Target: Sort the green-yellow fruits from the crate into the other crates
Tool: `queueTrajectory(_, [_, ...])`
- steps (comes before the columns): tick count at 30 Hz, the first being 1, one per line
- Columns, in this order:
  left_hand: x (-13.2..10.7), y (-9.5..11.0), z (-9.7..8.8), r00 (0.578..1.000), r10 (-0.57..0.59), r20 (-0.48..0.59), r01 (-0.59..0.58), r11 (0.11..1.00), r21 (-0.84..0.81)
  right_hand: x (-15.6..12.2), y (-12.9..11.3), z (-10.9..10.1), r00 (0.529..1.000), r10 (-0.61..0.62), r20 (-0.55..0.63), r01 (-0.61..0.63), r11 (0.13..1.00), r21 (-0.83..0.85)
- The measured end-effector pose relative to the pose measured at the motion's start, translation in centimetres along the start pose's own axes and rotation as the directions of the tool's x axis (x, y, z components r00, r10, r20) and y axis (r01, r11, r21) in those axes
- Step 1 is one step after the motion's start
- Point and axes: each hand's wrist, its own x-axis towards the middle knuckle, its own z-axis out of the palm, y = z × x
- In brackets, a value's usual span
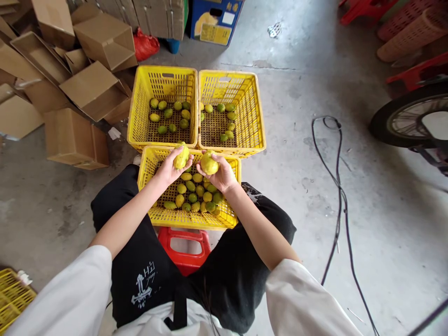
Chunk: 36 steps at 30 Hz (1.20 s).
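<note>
My left hand (170,169) grips a yellow lemon (181,157), held up over the near yellow crate (192,220). Beside it, my right hand (223,175) is closed around another yellow lemon (209,163). Below both hands, several yellow and green lemons (190,185) lie in the near crate, partly hidden by my hands. Two more yellow crates stand just beyond: the far left crate (135,109) holds several mostly green lemons (168,113), and the far right crate (259,112) has several greenish lemons (231,115) on its floor.
Open cardboard boxes (93,88) are piled at the left. A blue printed carton (216,21) stands at the back. A red stool (185,268) is between my legs. Black cable (339,182) lies on the concrete floor at the right, near a wheel (413,116).
</note>
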Motion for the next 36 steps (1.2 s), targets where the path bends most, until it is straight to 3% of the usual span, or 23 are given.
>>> queueTrajectory(7, [-0.16, 0.53, -0.06, 0.999, 0.002, 0.038, 0.000, 0.999, -0.049, 0.11, -0.18, -0.36, 0.999, 0.026, 0.034, -0.028, 0.999, 0.043])
queueTrajectory(12, [-0.35, 0.36, -0.07, 0.998, 0.058, 0.008, -0.056, 0.994, -0.097, 0.11, -0.58, -0.44, 0.998, -0.031, 0.047, 0.026, 0.995, 0.100])
queueTrajectory(23, [0.04, -0.06, -0.34, 1.000, 0.000, 0.010, 0.000, 1.000, 0.001, -0.24, -0.46, -0.24, 1.000, 0.015, 0.019, -0.015, 1.000, 0.000])
queueTrajectory(36, [0.02, 0.21, -0.28, 0.999, 0.041, 0.032, -0.039, 0.997, -0.059, -0.11, -0.86, -0.76, 0.999, 0.007, 0.039, -0.009, 0.998, 0.057])
